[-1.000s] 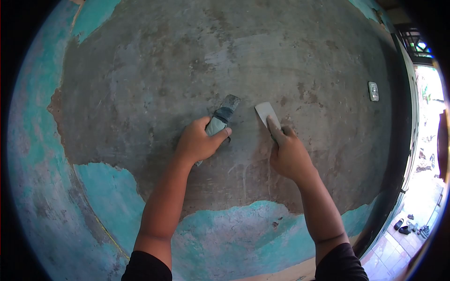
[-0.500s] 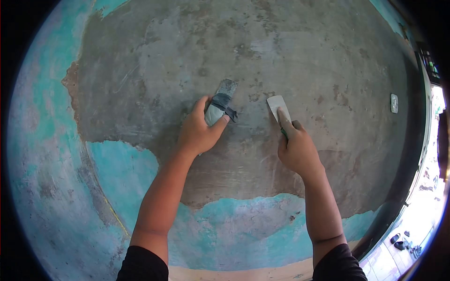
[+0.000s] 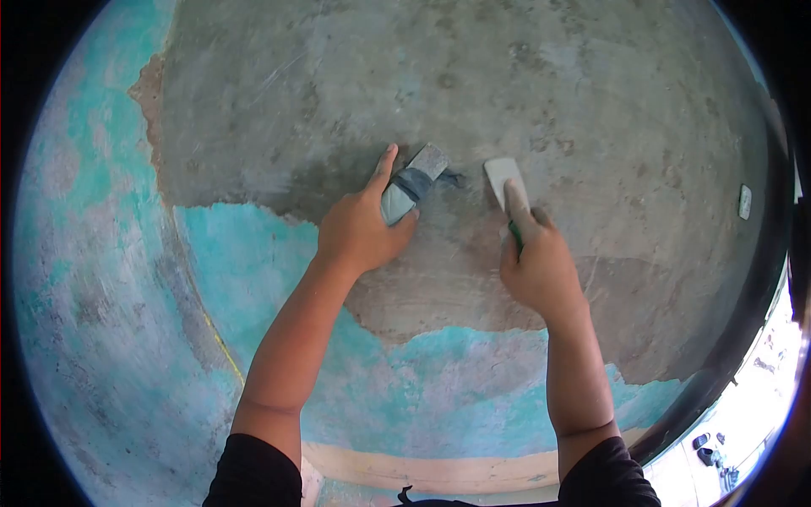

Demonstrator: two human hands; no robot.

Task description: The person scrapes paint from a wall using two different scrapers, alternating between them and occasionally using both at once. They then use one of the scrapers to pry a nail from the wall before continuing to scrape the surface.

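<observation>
On the left, turquoise paint (image 3: 101,152) borders the bare grey wall (image 3: 355,76). Your left hand (image 3: 356,232) is wrapped around a taped tool (image 3: 414,186), its index finger stretched out beside it, the other fingers partly hidden. Just right of that, a pale scraper (image 3: 501,176) points far, your right hand (image 3: 542,266) clamped on it, index finger along the blade. Farther right sits a white switch (image 3: 745,201).
</observation>
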